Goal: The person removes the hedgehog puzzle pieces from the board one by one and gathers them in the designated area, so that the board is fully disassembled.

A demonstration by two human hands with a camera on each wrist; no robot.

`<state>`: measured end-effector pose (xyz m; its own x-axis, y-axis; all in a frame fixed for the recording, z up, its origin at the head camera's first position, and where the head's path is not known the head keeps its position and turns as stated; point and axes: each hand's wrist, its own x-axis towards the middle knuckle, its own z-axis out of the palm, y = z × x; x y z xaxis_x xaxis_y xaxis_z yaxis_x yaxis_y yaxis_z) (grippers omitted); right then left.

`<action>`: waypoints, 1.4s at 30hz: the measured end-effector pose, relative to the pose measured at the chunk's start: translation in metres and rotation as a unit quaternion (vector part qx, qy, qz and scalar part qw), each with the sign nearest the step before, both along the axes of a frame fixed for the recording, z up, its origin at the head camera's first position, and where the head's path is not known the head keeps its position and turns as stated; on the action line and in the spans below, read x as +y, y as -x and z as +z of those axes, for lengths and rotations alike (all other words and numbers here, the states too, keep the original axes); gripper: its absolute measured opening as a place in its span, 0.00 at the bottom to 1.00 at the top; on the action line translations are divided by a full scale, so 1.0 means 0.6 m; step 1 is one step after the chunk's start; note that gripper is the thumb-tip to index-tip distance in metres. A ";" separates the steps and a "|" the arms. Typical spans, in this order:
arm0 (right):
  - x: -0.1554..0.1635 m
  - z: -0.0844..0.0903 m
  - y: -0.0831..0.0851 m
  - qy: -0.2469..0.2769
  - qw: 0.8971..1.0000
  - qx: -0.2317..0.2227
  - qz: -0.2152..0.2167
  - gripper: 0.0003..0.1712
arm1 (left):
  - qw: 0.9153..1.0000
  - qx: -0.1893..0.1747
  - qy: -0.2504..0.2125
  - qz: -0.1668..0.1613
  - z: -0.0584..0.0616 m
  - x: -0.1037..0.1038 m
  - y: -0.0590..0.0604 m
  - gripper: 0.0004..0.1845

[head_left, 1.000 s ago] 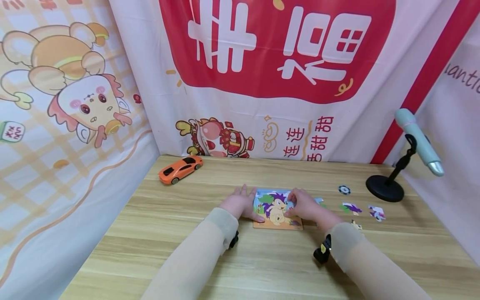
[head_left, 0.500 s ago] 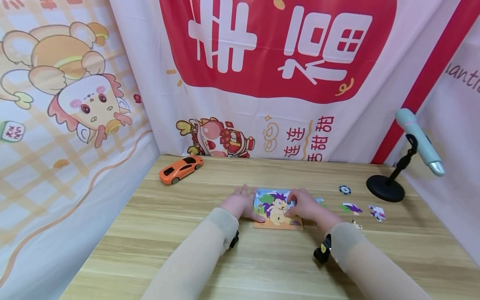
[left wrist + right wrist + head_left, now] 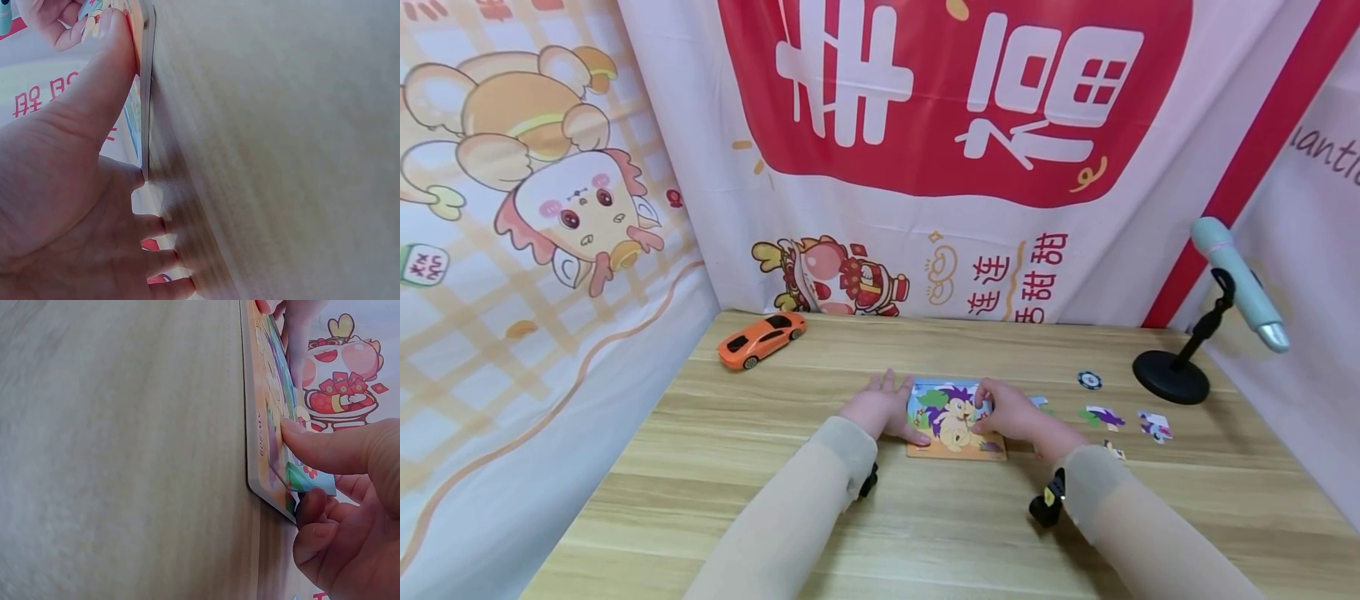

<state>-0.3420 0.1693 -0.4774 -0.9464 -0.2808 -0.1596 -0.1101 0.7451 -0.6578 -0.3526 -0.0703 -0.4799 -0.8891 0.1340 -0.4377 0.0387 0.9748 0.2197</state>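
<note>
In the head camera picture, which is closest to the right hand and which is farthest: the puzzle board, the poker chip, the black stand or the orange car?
From the right hand:
1. Puzzle board, right under its fingers, touching.
2. Poker chip, to its right, a bit farther back.
3. Black stand, farther right, near the table's edge.
4. Orange car, far off to the left, at the back.

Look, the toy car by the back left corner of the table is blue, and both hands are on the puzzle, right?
Not quite. The toy car is orange, not blue; the head view shows it. The left hand and the right hand do rest on the puzzle.
</note>
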 end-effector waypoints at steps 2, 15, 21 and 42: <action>0.000 0.000 0.000 0.004 1.000 -0.007 0.001 0.18 | 1.000 0.001 0.001 -0.003 -0.002 0.001 0.001 0.67; 0.013 0.011 -0.003 0.038 0.998 -0.033 0.036 0.02 | 1.000 0.001 0.002 -0.002 -0.006 0.004 0.003 0.67; 0.023 0.021 -0.006 0.057 0.996 -0.050 0.036 0.07 | 1.000 0.002 0.003 -0.004 -0.006 0.003 0.003 0.67; 0.255 0.112 -0.050 0.106 0.993 -0.026 0.036 0.14 | 1.000 -0.007 -0.005 0.004 0.017 0.003 -0.013 0.66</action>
<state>-0.3120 0.3224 -0.4103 -0.9147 -0.3799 -0.1379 -0.1200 0.5812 -0.8049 -0.3450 -0.0684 -0.4695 -0.8842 0.1302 -0.4485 0.0271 0.9730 0.2291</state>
